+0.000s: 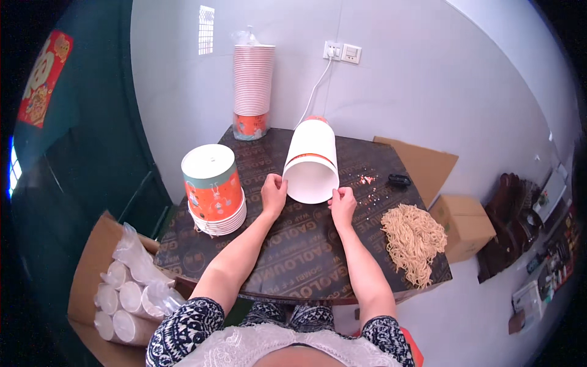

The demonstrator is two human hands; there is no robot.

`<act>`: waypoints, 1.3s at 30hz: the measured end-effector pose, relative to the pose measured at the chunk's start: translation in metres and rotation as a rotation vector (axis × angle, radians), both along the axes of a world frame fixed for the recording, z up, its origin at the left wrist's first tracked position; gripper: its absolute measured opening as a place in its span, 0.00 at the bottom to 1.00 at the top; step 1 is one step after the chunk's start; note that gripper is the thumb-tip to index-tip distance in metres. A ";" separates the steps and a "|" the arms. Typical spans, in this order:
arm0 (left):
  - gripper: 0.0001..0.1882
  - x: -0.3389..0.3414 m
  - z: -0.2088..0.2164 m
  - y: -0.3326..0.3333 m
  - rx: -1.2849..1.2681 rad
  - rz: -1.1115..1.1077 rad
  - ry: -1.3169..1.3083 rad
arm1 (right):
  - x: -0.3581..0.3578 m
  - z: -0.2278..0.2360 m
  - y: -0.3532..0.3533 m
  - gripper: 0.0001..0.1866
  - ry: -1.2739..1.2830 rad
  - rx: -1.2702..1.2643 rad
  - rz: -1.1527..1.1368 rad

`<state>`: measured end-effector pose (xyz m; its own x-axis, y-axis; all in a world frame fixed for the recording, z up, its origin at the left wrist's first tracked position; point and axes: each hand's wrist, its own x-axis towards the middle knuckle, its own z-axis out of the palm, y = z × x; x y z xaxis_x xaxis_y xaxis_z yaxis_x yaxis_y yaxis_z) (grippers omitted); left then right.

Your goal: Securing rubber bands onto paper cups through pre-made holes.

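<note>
A large white paper bucket [310, 181] lies on its side in the middle of the table, its mouth toward me. Behind its rim shows an orange edge and more white wall [312, 139], so it seems nested with others. The fingers of my left hand [274, 194] pinch the rim on its left side. My right hand [342, 205] pinches the rim at the lower right. Left of my hands stands an upside-down stack of orange and green printed paper buckets [214, 194]. Some thin cord hangs at that stack's lower edge.
A heap of beige cords [416, 241] lies on the dark table [293, 263] at right, near a small black object [399, 180] and orange-white bits [367, 180]. A tall bagged bucket stack [253, 82] stands at back left. An open carton [92, 287] holds wrapped white cylinders.
</note>
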<state>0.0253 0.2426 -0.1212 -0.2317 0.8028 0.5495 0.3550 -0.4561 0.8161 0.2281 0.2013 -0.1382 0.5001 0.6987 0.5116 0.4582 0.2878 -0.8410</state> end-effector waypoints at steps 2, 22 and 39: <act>0.09 0.001 -0.004 0.000 -0.012 -0.018 -0.027 | -0.002 0.002 -0.002 0.07 0.005 0.004 0.018; 0.08 0.008 -0.002 -0.011 -0.092 0.029 0.033 | -0.011 0.016 -0.026 0.08 -0.200 -0.010 -0.099; 0.24 0.001 0.037 -0.031 0.064 -0.299 -0.442 | -0.002 0.061 -0.053 0.18 0.225 -0.276 0.301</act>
